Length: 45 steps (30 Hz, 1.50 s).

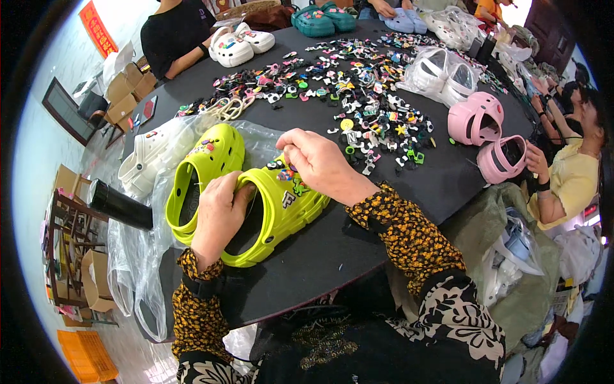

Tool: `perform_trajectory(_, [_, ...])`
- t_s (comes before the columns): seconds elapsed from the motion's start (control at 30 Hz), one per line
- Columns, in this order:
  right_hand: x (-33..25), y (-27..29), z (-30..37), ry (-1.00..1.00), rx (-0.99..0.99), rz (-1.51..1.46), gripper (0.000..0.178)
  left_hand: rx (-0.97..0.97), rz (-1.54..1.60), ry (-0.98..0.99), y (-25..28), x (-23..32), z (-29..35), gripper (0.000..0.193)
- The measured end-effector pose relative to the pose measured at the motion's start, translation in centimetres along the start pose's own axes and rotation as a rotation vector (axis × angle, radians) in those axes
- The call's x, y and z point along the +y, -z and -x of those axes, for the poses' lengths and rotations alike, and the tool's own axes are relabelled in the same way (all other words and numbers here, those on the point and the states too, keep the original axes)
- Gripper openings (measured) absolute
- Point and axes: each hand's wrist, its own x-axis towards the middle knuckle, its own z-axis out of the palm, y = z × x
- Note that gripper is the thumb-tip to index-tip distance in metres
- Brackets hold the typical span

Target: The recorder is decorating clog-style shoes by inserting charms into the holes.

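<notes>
One smooth, rounded lime clog [277,216]: left hand [221,214] grips its rim; right hand [318,162] curled, grip unclear.

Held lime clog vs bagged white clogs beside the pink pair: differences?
The lime clog is yellow-green, the bagged clogs white. The lime clog is unwrapped; the bagged clogs sit in clear plastic. The left hand grips the lime clog; no hand touches the bagged clogs. Both have open tops.

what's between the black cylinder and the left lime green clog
Crumpled clear plastic lies between the black cylinder and the left lime green clog, as the head view shows.
</notes>
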Motion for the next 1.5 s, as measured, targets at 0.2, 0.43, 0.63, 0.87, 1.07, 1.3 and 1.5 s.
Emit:
perform_trajectory(0.2, [-0.3,-0.6,-0.6,0.132,-0.001,0.155,0.01,-0.016,0.027,-0.01,0.1,0.7,-0.2,0.018])
perform_trajectory(0.43, [-0.3,-0.8,-0.2,0.169,0.076,0.159,0.006,-0.024,0.057,-0.002,0.1,0.8,-0.2,0.017])
perform_trajectory(0.63, [0.0,-0.7,0.3,0.315,0.238,0.088,0.01,-0.066,0.115,0.083,0.0,0.3,-0.2,0.017])
perform_trajectory(0.87, [-0.2,-0.6,0.1,-0.075,0.203,-0.116,0.007,-0.057,0.103,0.08,0.0,0.1,0.1,0.018])
perform_trajectory(1.07, [-0.2,-0.9,0.1,0.21,0.094,0.065,0.008,-0.039,0.101,0.06,-0.1,0.2,-0.2,0.018])
perform_trajectory(1.3, [-1.1,-0.9,0.2,0.265,-0.012,-0.018,0.008,-0.06,0.115,0.088,0.0,0.2,0.0,0.017])
perform_trajectory(1.5, [-1.2,-0.9,-0.4,0.344,-0.019,0.036,0.007,-0.049,0.12,0.071,-0.1,0.2,0.0,0.017])
